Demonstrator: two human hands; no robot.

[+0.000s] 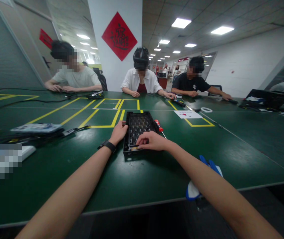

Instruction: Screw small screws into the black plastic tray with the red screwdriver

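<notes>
A black rectangular plastic case [142, 116] lies on the green table, its open top showing rows of round shapes inside. My left hand [119, 131] grips the case's left wall, with the thumb over the rim. Over the near right part of the case is my right hand [151, 140], its fingers pinched together low inside by the front wall. Whatever those fingers hold is too small to make out. A yellowish strip [134, 148] shows at the near inner edge. Against the case's right side rests a red-handled screwdriver [158, 125].
Blue-and-white gloves [193, 191] lie beneath my right forearm near the table edge. Cables and a flat device [36, 127] sit at left. A paper sheet [188, 114] and a white ring [206, 110] lie at right. Several people sit across the green table [102, 179].
</notes>
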